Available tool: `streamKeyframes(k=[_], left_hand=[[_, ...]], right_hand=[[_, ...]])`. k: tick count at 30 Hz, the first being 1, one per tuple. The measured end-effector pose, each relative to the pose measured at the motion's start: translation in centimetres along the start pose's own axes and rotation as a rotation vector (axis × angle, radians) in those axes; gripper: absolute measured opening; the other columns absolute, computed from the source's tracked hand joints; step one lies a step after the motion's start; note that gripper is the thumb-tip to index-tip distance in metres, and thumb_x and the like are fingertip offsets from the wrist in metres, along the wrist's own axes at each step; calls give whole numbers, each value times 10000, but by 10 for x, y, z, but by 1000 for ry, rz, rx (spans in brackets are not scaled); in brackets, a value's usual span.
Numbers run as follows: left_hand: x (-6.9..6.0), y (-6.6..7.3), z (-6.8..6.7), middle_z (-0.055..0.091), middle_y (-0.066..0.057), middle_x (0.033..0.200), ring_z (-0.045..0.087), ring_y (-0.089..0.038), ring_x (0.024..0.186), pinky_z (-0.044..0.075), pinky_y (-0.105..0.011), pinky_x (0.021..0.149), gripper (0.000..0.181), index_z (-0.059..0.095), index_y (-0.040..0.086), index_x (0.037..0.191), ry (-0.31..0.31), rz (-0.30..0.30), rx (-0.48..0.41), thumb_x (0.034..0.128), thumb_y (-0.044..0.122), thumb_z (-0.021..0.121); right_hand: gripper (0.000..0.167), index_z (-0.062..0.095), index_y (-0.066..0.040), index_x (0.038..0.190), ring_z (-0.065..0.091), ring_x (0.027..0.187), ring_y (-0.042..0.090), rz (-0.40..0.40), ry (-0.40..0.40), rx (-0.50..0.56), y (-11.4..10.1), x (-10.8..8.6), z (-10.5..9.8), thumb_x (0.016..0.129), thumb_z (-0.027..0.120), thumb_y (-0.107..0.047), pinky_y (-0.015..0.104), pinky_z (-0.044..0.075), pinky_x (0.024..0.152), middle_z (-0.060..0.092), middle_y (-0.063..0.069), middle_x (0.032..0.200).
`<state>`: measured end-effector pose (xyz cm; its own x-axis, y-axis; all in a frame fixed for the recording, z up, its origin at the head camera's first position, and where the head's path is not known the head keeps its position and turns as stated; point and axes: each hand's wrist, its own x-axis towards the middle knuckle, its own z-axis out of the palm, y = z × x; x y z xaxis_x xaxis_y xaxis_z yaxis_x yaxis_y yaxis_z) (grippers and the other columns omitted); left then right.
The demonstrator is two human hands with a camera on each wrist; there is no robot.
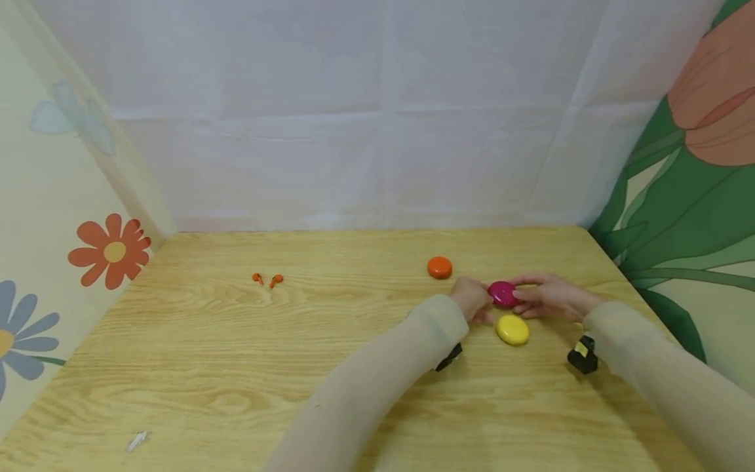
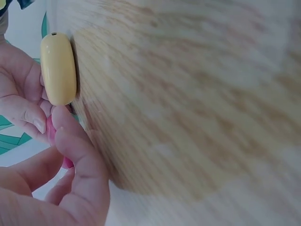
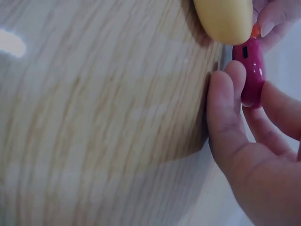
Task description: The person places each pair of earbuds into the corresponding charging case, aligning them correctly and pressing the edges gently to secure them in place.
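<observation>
1. Where the left hand [image 1: 472, 300] and the right hand [image 1: 551, 298] come together, the magenta case [image 1: 503, 294] sits between them, right of centre on the surface [image 1: 200, 354].
2. Right hand: pinching the case from its right side, thumb on one face, fingers curled round the other; right wrist view shows this clearly. Fingertips close to the surface.
3. Left hand: at the case's left edge, fingers bent, pinching it; left wrist view shows pink between and behind the fingers.
4. Case position: at the fingertips of both hands, not in either palm. Small dark slot in its side faces the right wrist camera. Cannot tell whether its underside touches the surface.
5. Yellow case [image 1: 512, 330]: lies on the surface just beside the magenta one, on the wearer's side, between the two forearms; neither hand grips it. Small dark hole at one end in left wrist view.
6. Orange case [image 1: 439, 267]: on the surface, beyond the left hand and to its left, apart from it.
7. Two orange earbuds [image 1: 268, 280]: farther left, near each other, well apart from both hands.
8. Small whitish patch [image 1: 137, 441]: near left corner of the surface; too blurred to identify.
9. White cloth [image 1: 330, 131] hangs behind; flower-patterned panels [image 1: 702, 216] at both sides.
</observation>
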<state>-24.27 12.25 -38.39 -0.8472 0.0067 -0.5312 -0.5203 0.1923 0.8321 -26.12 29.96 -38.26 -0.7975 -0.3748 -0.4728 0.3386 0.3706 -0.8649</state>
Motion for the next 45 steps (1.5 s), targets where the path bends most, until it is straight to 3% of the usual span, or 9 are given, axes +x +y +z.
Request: streamKeyframes(k=[2, 11, 21, 27, 30, 34, 38, 41, 45], left_hand=[[-1, 0, 0, 612, -72, 683, 719, -282, 767, 341, -214, 398, 146, 708, 46, 985, 0, -7, 14, 887, -41, 644], [3, -1, 2, 598, -61, 669, 716, -266, 740, 339, -214, 386, 128, 701, 51, 968, -10, -17, 43, 890, -29, 638], [9, -2, 4, 630, -73, 714, 523, -163, 451, 343, -223, 372, 309, 704, 83, 1048, 3, -25, 65, 816, -112, 639], [6, -4, -2, 623, -50, 699, 700, -266, 657, 347, -216, 372, 299, 658, 84, 1122, -25, -7, 25, 864, -65, 628], [4, -6, -7, 653, -75, 740, 718, -309, 802, 362, -206, 364, 316, 639, 89, 1183, -54, 7, -11, 895, -40, 620], [2, -7, -19, 688, -109, 817, 710, -347, 844, 409, -214, 383, 354, 635, 79, 1224, -87, 28, -91, 897, -59, 622], [1, -7, -35, 711, -129, 926, 699, -364, 893, 559, -317, 571, 373, 607, 49, 1274, -153, 35, -160, 917, -59, 606], [0, -7, -49, 704, -136, 1008, 690, -353, 940, 570, -382, 747, 398, 554, 47, 1337, -221, 32, -152, 947, -26, 582], [1, -8, -67, 689, -153, 1084, 686, -340, 960, 560, -390, 793, 431, 522, 54, 1380, -260, 36, -150, 957, -11, 574]], right_hand=[[570, 171, 141, 1453, 665, 806, 145, 2, -7, -1, 0, 1, 0, 1024, 473, -81, 333, 562, 765, 674, 58, 966], [523, 195, 150, 1439, 659, 749, 145, 26, -10, -34, 2, 4, -2, 1020, 444, -42, 331, 567, 738, 671, 57, 884], [545, 178, 148, 1446, 655, 744, 134, 32, -35, -3, 2, 4, -5, 1021, 453, -53, 327, 565, 745, 663, 43, 858], [568, 144, 144, 1459, 654, 770, 139, 35, -22, 1, 4, 2, -6, 1033, 439, -87, 336, 561, 768, 662, 43, 864], [575, 144, 149, 1454, 650, 770, 137, 31, -17, 15, 5, 0, -8, 1031, 449, -94, 330, 561, 765, 659, 35, 862], [501, 246, 161, 1413, 637, 774, 129, 10, -24, 77, 4, -5, -12, 1027, 459, -78, 310, 557, 756, 645, 28, 870], [325, 443, 25, 1334, 638, 804, 140, -11, -41, 163, 2, -7, -16, 1023, 473, -65, 303, 551, 768, 650, 49, 901], [233, 519, -63, 1252, 657, 830, 154, -37, -52, 191, -1, -9, -18, 1022, 483, -67, 311, 553, 791, 665, 63, 932], [366, 428, -6, 1379, 677, 878, 168, -58, -54, 180, -10, -11, -16, 1024, 485, -77, 336, 544, 840, 682, 73, 983]])
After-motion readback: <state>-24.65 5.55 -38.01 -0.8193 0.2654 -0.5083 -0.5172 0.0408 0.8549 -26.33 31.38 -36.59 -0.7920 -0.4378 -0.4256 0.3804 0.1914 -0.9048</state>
